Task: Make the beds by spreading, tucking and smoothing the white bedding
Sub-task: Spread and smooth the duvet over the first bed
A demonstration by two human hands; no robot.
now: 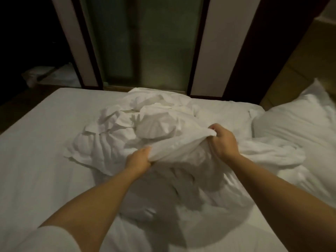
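Note:
A crumpled heap of white bedding (145,124) lies in the middle of the bed, on the smooth white fitted sheet (36,151). My left hand (139,160) grips a raised fold of this bedding from below. My right hand (222,140) grips the same fold further right, fingers curled over its edge. The stretch of cloth between both hands is lifted off the mattress and hangs in folds toward me. A white pillow (300,128) rests at the right side of the bed.
Beyond the far edge of the bed stands a dark-framed glass door (141,44) with pale panels on both sides. A second pile of white linen (52,75) lies on the dark floor at the back left. A wooden wall (300,60) rises at the right.

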